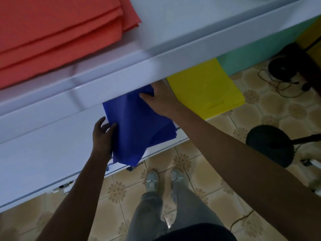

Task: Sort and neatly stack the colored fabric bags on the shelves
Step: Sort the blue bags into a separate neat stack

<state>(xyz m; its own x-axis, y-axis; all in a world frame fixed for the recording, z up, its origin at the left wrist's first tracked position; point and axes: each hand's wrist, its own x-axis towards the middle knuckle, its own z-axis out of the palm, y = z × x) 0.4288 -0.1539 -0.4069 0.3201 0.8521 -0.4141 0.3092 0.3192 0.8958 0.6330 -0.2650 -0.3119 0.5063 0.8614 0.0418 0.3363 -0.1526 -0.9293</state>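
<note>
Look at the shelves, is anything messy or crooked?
Yes. The blue bags lie skewed on the lower shelf, their corner hanging over its front edge. The yellow bags overhang too.

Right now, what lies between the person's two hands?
In the head view, the blue fabric bags fill that stretch: the left hand holds their left edge, the right hand rests flat on top.
</note>
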